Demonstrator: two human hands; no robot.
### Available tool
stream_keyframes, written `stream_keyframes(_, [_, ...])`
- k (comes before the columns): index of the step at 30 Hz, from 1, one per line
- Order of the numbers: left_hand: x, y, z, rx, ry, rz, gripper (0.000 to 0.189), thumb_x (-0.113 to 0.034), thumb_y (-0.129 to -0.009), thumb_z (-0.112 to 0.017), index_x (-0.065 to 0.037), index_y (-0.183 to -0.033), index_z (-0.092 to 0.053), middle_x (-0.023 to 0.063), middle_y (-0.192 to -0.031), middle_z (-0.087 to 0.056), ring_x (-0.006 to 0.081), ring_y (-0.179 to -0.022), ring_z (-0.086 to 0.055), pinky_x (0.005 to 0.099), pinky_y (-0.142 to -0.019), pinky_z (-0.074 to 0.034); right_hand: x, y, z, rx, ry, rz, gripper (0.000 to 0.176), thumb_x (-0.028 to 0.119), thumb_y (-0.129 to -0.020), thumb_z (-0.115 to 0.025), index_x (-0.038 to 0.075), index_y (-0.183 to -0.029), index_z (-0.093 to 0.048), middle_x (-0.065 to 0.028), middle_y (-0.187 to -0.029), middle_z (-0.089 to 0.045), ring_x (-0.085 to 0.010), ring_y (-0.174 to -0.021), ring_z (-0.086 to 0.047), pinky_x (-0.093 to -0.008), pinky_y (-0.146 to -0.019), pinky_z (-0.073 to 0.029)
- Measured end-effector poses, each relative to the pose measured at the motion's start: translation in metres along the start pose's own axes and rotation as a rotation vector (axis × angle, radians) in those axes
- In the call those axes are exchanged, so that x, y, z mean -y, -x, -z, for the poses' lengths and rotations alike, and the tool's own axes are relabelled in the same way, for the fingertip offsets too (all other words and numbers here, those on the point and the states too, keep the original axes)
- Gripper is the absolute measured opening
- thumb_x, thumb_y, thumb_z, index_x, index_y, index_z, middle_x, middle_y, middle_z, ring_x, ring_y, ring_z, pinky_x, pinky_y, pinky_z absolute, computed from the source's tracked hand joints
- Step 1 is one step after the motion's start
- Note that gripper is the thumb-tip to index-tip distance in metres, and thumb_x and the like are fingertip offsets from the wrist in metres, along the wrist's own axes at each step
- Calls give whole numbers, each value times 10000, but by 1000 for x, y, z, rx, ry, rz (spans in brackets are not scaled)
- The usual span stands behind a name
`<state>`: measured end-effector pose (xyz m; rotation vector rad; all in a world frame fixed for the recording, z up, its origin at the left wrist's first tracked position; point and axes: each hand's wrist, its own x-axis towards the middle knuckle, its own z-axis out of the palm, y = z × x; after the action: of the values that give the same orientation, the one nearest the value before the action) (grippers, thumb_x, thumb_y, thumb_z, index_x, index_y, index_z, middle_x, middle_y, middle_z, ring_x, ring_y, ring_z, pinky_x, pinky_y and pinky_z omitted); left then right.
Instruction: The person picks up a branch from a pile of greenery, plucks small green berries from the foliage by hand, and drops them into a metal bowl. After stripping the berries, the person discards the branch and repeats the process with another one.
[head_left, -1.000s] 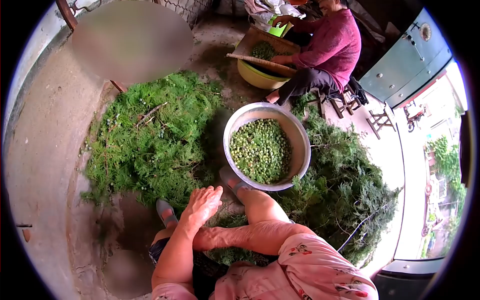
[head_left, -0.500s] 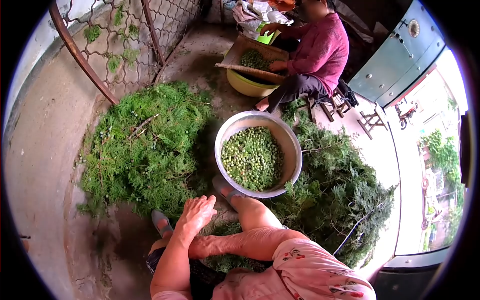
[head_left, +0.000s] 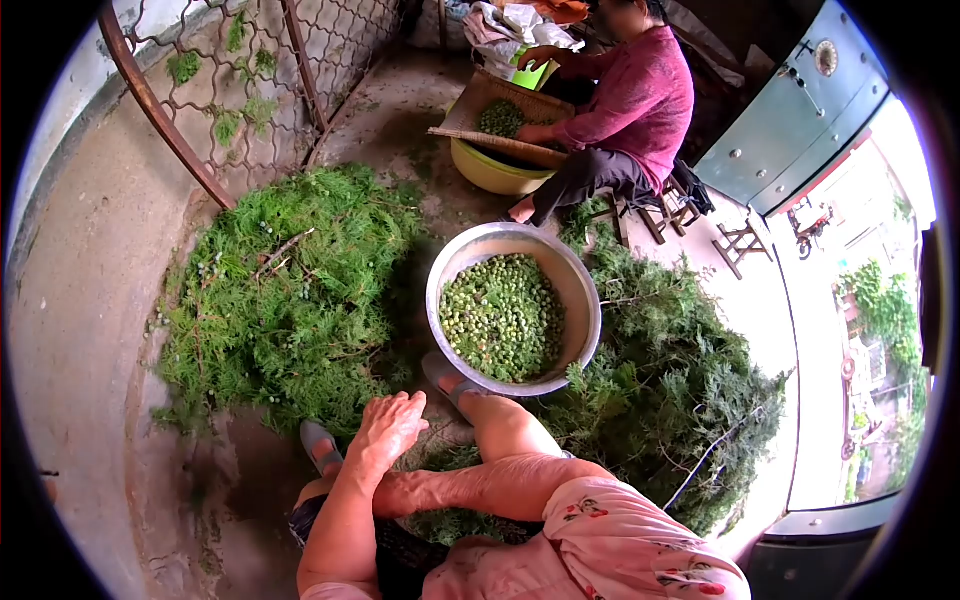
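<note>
My left hand is raised over my left knee, its fingers loosely bent and slightly apart, with nothing visible in it. My right forearm lies across my lap, and my right hand passes behind the left forearm, so its fingers are hidden. In front of my feet stands a wide metal basin partly filled with small round green cones or berries mixed with leaf bits. To the left lies a heap of bright green conifer branches. A darker heap of branches lies to the right.
A person in a pink top sits ahead, a hand in green pieces on a woven tray over a yellow tub. A small wooden stool, a metal door and a wire mesh panel stand around.
The other person's near hand has shifted left and up on the woven tray, among the green pieces. My own hands have stayed almost still; the view has drifted slightly.
</note>
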<state>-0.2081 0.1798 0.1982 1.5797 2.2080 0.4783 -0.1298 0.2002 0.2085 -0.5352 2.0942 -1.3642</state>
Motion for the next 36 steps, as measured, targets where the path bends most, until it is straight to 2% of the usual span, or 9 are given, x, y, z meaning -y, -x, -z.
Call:
stream_keyframes(3, [-4, -1, 4, 92, -27, 21, 307, -225, -741, -639, -34, -958, -536, 158, -888, -597, 329, -854, -567, 392, -707, -460, -1, 1, -1, -10, -6, 19, 336, 212, -831, -482, 31, -1111, -522, -193, -1153, -517, -291, -1077, -481, -365, -929, -360])
stream_keyframes(6, [0, 2, -6, -46, -29, -48, 315, -219, -742, -639, -30, -973, -536, 165, -905, -599, 331, -870, -566, 398, -717, -461, -8, -3, -7, -24, -20, 42, 330, 213, -832, -486, 30, -1103, -525, -198, -1144, -520, -293, -1070, -484, -366, -926, -362])
stream_keyframes(10, [7, -3, -11, -15, -3, -33, 334, -220, -742, -639, -30, -996, -536, 171, -893, -600, 334, -864, -568, 409, -732, -457, -19, -7, -13, -66, -64, 88, 323, 215, -833, -491, 28, -1094, -529, -203, -1136, -524, -295, -1062, -487, -368, -922, -363])
stream_keyframes(13, [4, -4, -6, -29, 10, -31, 335, -219, -740, -640, -28, -995, -536, 176, -891, -601, 336, -851, -573, 409, -737, -457, -6, -2, 0, -9, -7, 103, 386, 221, -839, -440, 43, -1178, -487, -173, -1228, -474, -279, -1137, -444, -354, -968, -338])
stream_keyframes(18, [0, -9, -1, 38, 24, 2, 311, -197, -734, -645, -24, -961, -520, 181, -797, -581, 337, -768, -573, 419, -675, -453, 28, 10, 22, 92, 22, -112, 360, 247, -845, -440, 43, -1128, -529, -183, -1178, -511, -293, -1094, -477, -367, -942, -361])
stream_keyframes(21, [3, -6, -10, -103, 4, -83, 318, -175, -723, -656, -24, -965, -514, 179, -750, -560, 336, -722, -569, 419, -635, -450, 19, 8, 15, 24, -76, -69, 344, 246, -843, -492, 35, -1114, -524, -186, -1174, -505, -275, -1087, -467, -363, -939, -349])
stream_keyframes(25, [2, -8, -7, -40, 20, -56, 307, -174, -727, -652, -24, -959, -517, 176, -754, -561, 335, -722, -568, 413, -635, -451, 24, 11, 20, 116, -33, -145, 354, 249, -844, -488, 38, -1127, -517, -186, -1184, -498, -277, -1098, -461, -357, -952, -337])
stream_keyframes(34, [1, -6, -6, -57, 8, -46, 331, -205, -749, -634, -28, -1007, -525, 178, -832, -586, 333, -795, -574, 401, -698, -453, 21, 11, 19, 75, -3, -139, 392, 272, -840, -447, 64, -1167, -503, -180, -1214, -483, -301, -1120, -455, -369, -957, -349])
stream_keyframes(36, [1, -8, -6, 20, 14, -11, 335, -215, -757, -625, -27, -1012, -519, 171, -840, -588, 331, -815, -571, 409, -719, -447, 14, 7, 13, -6, -13, -8, 387, 261, -840, -453, 57, -1165, -504, -182, -1218, -479, -299, -1127, -449, -372, -961, -344])
